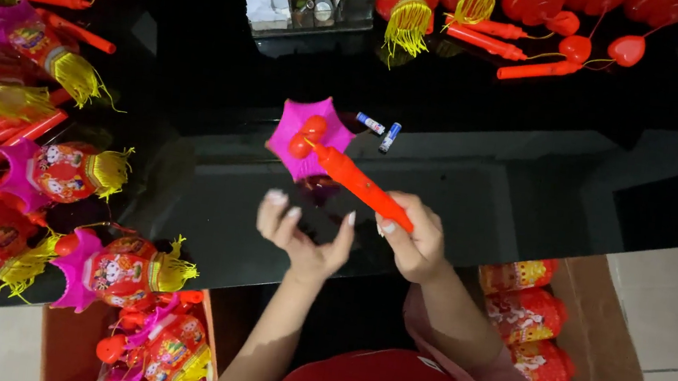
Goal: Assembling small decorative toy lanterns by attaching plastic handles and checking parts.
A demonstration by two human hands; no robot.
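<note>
- Your right hand [416, 244] grips the lower end of the red handle stick [361, 186], fingers wrapped tight around it — its long axis runs diagonally, from your fist up and left.
- At the far tip sits a magenta star-shaped cap [309, 134] with a red ball at its centre, hovering over the glossy black table [527, 178].
- Your left hand [300, 233] is empty, fingers spread wide and curled upward, just beside the stick and below the cap.
- Two small batteries [380, 130] lie near the cap on the table.
- There's open black surface ahead and to the right — finished lanterns [60, 171] crowd the left edge, and a cardboard box [602, 348] stands at the near right edge.
</note>
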